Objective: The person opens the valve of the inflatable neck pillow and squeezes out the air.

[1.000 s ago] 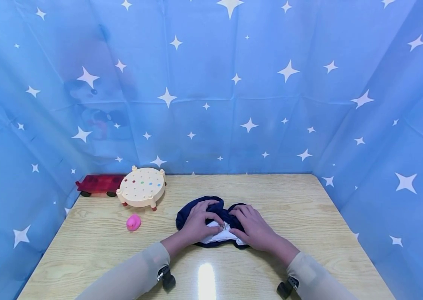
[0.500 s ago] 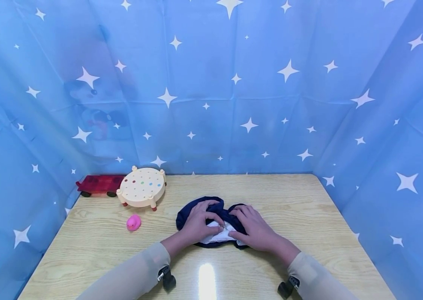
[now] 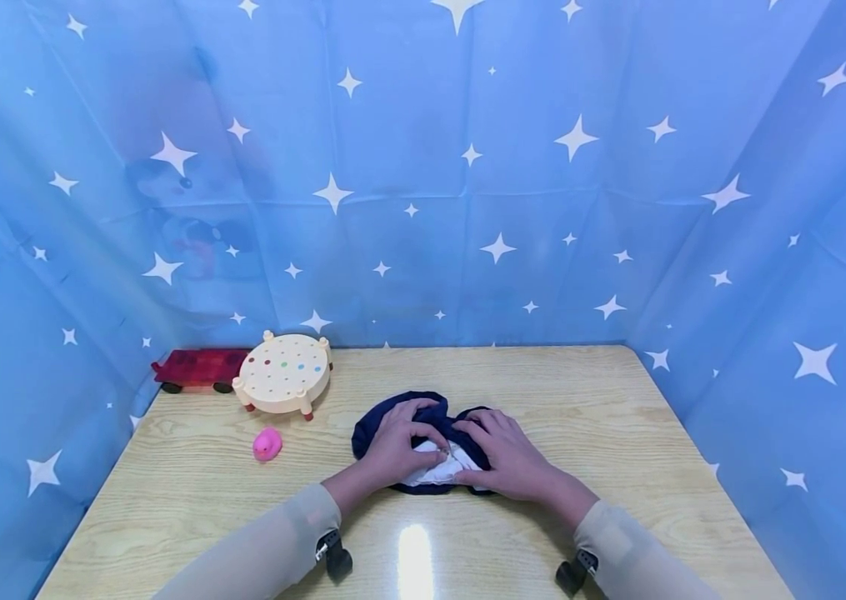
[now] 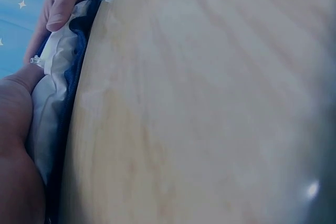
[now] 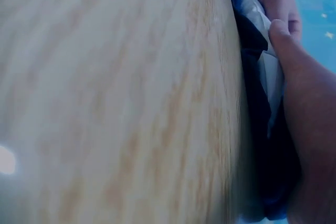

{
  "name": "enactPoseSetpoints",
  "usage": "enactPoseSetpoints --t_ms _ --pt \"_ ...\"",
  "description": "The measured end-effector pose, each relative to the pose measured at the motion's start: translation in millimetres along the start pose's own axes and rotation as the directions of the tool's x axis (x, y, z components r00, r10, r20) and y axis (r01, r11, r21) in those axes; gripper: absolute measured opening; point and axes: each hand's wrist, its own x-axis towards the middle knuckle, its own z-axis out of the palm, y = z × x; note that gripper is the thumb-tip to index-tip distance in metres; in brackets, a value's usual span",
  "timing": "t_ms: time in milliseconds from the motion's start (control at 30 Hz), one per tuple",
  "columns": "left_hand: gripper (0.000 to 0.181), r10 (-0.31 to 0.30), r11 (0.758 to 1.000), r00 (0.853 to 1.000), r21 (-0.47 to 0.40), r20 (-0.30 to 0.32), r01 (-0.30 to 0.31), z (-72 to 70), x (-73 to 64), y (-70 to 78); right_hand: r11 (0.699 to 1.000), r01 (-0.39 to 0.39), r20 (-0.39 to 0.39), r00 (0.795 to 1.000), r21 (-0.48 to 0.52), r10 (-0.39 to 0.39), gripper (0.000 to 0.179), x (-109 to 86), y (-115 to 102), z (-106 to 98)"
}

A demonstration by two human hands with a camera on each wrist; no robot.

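A navy cloth pouch (image 3: 370,427) with a white lining (image 3: 433,477) lies mid-table; a zip (image 4: 76,72) edges its opening in the left wrist view. My left hand (image 3: 395,446) reaches over its left part, fingers on the navy cloth. Its thumb and forefinger pinch a small clear piece (image 4: 35,60) above the lining. My right hand (image 3: 510,458) grips the pouch's right part, fingers bent over the far navy side. The right thumb (image 5: 279,28) lies at the white lining. Much of the pouch is hidden under both hands.
A pink rubber duck (image 3: 267,445) stands left of the pouch. Behind it are a round cream pegged board (image 3: 283,373) on short legs and a red wheeled toy cart (image 3: 201,367). A blue starred curtain (image 3: 423,250) rises around the wooden table (image 3: 588,392).
My right thumb has slid a little left along the white lining, and the right fingers have bent slightly more. The left hand and the pouch stay almost still.
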Motion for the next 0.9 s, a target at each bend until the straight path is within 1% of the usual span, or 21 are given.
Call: enactPoseSetpoints --t_ms 133,233,433,733,900 --pt "0.008 -0.006 1.0 1.0 0.001 0.0 0.006 0.4 0.4 0.0 1.0 -0.003 0.016 1.0 -0.015 0.004 0.091 0.4 0.4 1.2" --pt "0.009 -0.007 1.0 1.0 0.002 -0.005 0.007 0.8 0.5 -0.2 1.0 -0.001 0.022 1.0 -0.008 0.001 0.091 0.5 -0.2 1.4" --pt "0.01 -0.006 1.0 1.0 0.001 -0.007 0.006 0.2 0.6 -0.2 1.0 0.01 0.021 1.0 0.009 -0.01 0.087 0.2 -3.1 -0.9" --pt "0.009 -0.011 1.0 1.0 -0.005 -0.002 0.011 0.0 1.2 -0.2 0.999 0.012 0.023 1.0 -0.036 -0.012 0.084 1.0 -4.2 0.1" --pt "0.01 -0.013 1.0 1.0 -0.01 -0.005 0.013 0.6 -0.2 -0.3 0.999 0.01 0.028 1.0 -0.041 -0.009 0.083 0.0 -8.0 -1.6"
